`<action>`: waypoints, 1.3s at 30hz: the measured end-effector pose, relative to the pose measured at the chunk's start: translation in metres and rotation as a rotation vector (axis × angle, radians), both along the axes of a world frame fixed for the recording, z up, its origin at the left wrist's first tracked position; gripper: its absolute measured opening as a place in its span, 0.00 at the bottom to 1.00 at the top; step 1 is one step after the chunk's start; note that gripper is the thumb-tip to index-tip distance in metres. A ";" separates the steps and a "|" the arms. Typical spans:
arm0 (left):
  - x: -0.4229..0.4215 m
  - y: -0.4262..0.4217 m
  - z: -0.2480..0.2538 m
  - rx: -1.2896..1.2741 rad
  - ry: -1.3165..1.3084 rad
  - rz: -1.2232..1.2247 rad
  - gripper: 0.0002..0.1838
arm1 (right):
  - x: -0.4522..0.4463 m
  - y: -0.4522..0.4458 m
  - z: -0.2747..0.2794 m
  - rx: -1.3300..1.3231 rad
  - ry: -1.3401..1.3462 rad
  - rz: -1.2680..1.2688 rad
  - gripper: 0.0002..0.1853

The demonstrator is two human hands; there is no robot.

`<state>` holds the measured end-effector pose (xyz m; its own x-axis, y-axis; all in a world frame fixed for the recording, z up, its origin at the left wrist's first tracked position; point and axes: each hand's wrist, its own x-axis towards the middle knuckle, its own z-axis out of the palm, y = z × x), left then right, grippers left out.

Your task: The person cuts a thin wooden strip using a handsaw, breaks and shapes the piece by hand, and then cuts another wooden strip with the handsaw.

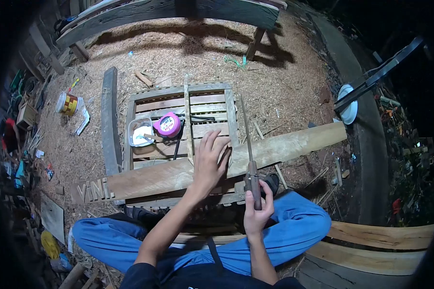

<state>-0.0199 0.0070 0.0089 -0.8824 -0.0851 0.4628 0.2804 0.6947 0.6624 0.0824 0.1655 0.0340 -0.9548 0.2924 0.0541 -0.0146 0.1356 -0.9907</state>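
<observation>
My right hand [259, 209] is wrapped round the wooden handle of a saw [248, 144], whose long narrow blade points away from me, seen nearly edge-on. The blade passes over a long wooden plank [284, 147] lying slantwise before me. My left hand [209, 161] rests over the middle of that plank, fingers apart and slightly bent, with nothing visible in them. Just left of those fingers, a thin wood strip [188, 115] runs away from me across a slatted wooden frame [229, 113]. Small wood pieces [96, 190] form letter-like shapes on the plank's left end.
On the slats sit a pink tape measure [169, 124] and a clear plastic tub [140, 133] with white contents. A dark beam [110, 120] lies to the left, near a yellow-and-red container [67, 103]. A wooden bench [173, 19] spans the back; boards [376, 257] lie at right.
</observation>
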 end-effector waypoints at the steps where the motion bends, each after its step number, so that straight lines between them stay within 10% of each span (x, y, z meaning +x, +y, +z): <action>1: 0.005 -0.005 0.000 -0.038 -0.004 -0.059 0.20 | -0.001 0.000 -0.001 0.011 0.013 0.010 0.22; 34: 0.018 0.004 -0.007 -0.153 0.063 -0.168 0.19 | 0.000 0.012 0.008 -0.053 -0.098 0.122 0.22; 39: 0.029 -0.006 0.000 -0.297 -0.050 -0.307 0.36 | -0.003 0.011 0.012 0.017 -0.034 0.141 0.22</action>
<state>0.0087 0.0010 0.0093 -0.8682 0.3154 0.3832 0.4763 0.7464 0.4648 0.0791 0.1767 0.0457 -0.9877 0.1546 0.0245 -0.0008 0.1514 -0.9885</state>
